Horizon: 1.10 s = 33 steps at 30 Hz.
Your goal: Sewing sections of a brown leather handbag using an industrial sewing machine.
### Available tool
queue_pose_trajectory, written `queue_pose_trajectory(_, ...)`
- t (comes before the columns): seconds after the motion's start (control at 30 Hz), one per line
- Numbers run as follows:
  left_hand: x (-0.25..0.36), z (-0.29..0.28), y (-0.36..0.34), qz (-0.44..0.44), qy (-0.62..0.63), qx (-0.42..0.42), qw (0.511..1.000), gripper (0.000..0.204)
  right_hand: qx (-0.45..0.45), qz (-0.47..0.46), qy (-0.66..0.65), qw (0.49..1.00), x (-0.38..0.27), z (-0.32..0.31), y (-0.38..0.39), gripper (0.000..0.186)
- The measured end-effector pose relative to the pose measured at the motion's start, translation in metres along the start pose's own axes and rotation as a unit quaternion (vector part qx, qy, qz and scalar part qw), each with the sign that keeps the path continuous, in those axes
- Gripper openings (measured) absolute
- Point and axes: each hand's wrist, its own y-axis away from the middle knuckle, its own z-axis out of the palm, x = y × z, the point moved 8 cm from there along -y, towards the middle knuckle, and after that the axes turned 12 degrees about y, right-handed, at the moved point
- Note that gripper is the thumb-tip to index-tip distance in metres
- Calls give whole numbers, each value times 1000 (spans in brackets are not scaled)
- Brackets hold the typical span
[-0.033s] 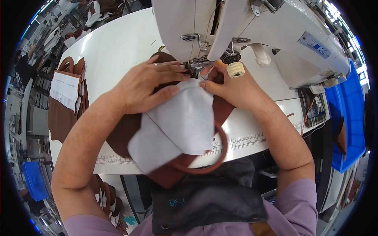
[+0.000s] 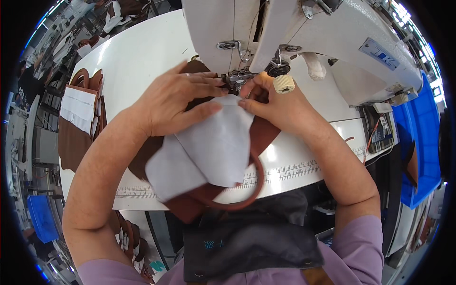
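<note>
My left hand (image 2: 183, 97) lies with its fingers extended on the white lining piece (image 2: 209, 147) and dark brown leather (image 2: 147, 154) beneath, left of the sewing machine's presser foot (image 2: 234, 81). My right hand (image 2: 263, 102) is pinched on the edge of the work just right of the foot, its thumb on the white piece; some fingertips are partly hidden. Reddish-brown leather (image 2: 266, 135) with a looped handle (image 2: 256, 187) lies under the white piece and reaches past the table's front edge.
The machine body (image 2: 332, 38) fills the upper right above the white table (image 2: 114, 52). A stack of brown and white bag pieces (image 2: 76, 142) lies at the left. A blue bin (image 2: 418, 156) stands at the right, another (image 2: 40, 218) at lower left. A dark electronic device (image 2: 373, 130) sits by the right edge.
The white piece, the reddish leather and its handle have shifted slightly to the left and turned a little. Both hands stay by the presser foot, with small finger movements.
</note>
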Motion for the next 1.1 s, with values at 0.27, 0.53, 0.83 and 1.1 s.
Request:
queue_pose_trajectory(0.27,22,27,2,-123,-28,135,983,44,-14,-36,5,999,-14,5,15,19)
queue_pose_trajectory(0.53,23,34,6,-120,8,122,985,51,-6,-109,101,989,-17,-5,18,19)
queue_pose_trajectory(0.83,22,27,5,-151,-1,134,979,43,10,-157,127,979,-27,-11,24,22)
queue_pose_trajectory(1.1,19,32,10,-159,-53,141,976,62,24,-207,134,969,-32,-12,27,23)
